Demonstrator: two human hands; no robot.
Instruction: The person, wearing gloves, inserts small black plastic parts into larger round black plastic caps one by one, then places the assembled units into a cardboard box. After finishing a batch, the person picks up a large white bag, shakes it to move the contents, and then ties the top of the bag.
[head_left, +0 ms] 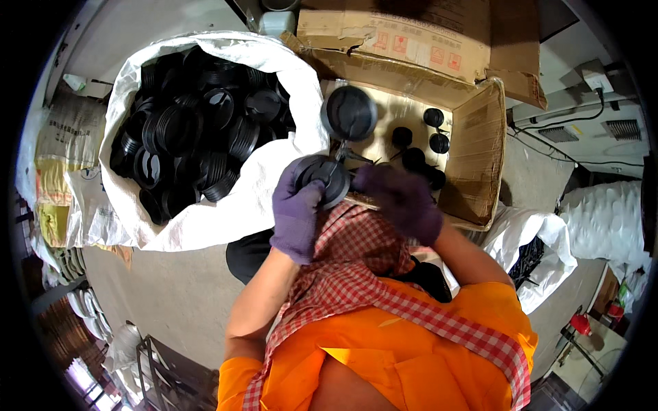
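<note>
My left hand [298,212], in a purple glove, is closed on a round black plastic cap [327,179], thumb across its face. A second round black cap [349,113] lies just beyond it, slightly blurred and apparently joined to it by a thin black stem. My right hand [401,202], also gloved in purple, is at the right of the held cap, beside pointed black bits; motion smears its fingers, so its grip is unclear. Both hands are over the near edge of an open cardboard box [473,151], where several black round-ended pieces [433,118] lie.
At the left a white woven sack [264,185] stands open, full of black ribbed caps [179,130]. A smaller white bag [552,236] with thin black parts [528,259] sits at the right. The box's raised flap [411,34] rises behind; a cable [576,123] runs along the right wall.
</note>
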